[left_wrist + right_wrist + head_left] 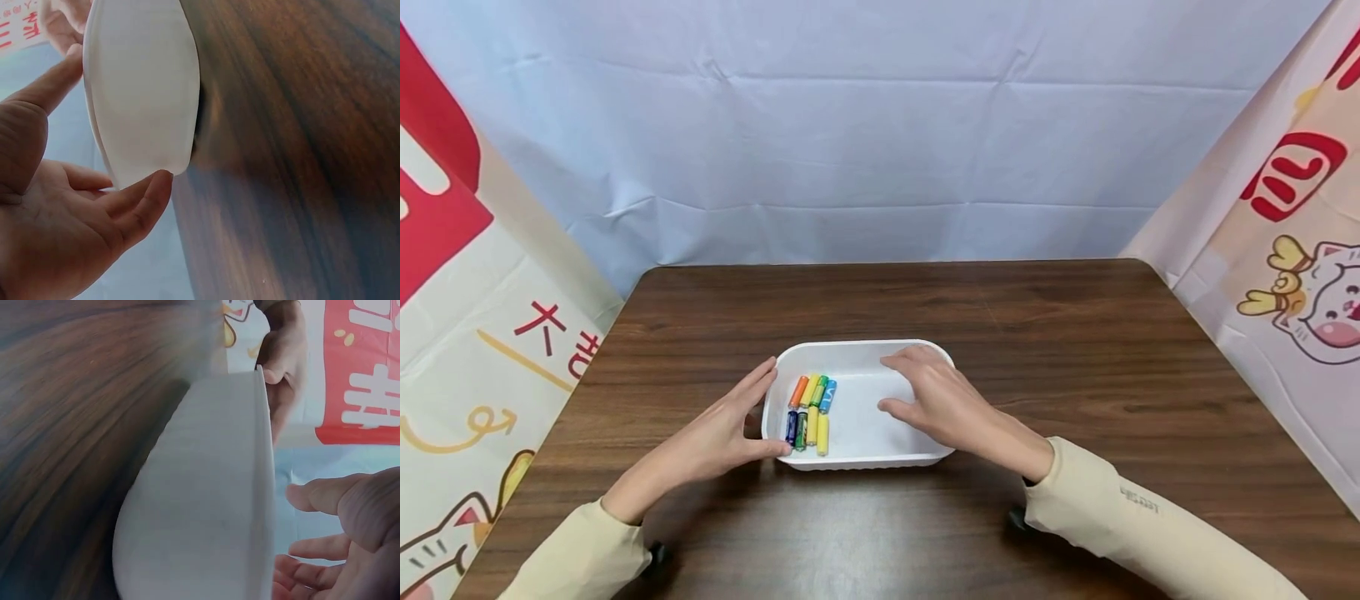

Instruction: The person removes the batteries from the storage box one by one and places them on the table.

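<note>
A white oblong tray (880,454) lies on the table, with several small batteries (812,417) in two rows at its left end. They are orange, yellow, green, blue and dark in colour. My left hand (733,425) holds the tray's left end, thumb on the near rim and fingers against the end wall. In the left wrist view the thumb and bent fingers span the tray (144,81). Over the tray's right part hovers my right hand (943,396), thumb and fingers apart, nothing between them. The right wrist view shows its fingers beyond the tray's rim (264,487).
The dark wooden table (880,533) extends round the tray on all sides. Behind it hangs a pale cloth (865,150). Printed sheets stand to the left (490,333) and the right (1285,275).
</note>
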`<state>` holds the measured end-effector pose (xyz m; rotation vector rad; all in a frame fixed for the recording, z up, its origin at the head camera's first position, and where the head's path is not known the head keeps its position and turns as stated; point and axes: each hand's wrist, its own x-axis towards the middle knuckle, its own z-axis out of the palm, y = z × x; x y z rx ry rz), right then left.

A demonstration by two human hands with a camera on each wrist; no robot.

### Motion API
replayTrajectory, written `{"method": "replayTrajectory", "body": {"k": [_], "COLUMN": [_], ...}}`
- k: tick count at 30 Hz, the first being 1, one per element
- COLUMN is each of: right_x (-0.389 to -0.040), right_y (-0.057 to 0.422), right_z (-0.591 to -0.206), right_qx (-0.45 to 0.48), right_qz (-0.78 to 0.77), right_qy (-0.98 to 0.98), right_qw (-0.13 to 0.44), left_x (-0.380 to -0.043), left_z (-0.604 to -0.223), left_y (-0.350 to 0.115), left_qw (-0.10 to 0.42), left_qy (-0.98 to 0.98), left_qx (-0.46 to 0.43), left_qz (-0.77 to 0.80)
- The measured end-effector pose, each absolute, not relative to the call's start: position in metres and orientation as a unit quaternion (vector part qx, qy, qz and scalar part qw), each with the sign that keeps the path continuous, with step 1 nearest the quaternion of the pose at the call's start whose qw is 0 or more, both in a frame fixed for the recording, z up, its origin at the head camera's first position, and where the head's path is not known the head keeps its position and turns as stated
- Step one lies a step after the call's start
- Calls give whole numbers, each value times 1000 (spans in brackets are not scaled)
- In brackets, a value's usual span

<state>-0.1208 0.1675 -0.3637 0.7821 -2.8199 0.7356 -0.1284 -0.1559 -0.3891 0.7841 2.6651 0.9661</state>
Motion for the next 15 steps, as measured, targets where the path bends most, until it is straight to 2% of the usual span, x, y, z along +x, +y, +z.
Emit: {"method": "replayTrajectory", "body": {"k": [9, 15], "right_x": [-128, -130], "right_y": [127, 111], "right_z": [-374, -384], "right_qx": [266, 274], "right_qz": [250, 252], "right_qy": [-930, -924], "right_qw": [-50, -90], "left_x": [-130, -131], "left_z": [-388, -388], "left_y": [-157, -157], "left_qw": [111, 113], "left_qy": [899, 896], "left_qx": [270, 271], "left_qz": [327, 332]}}
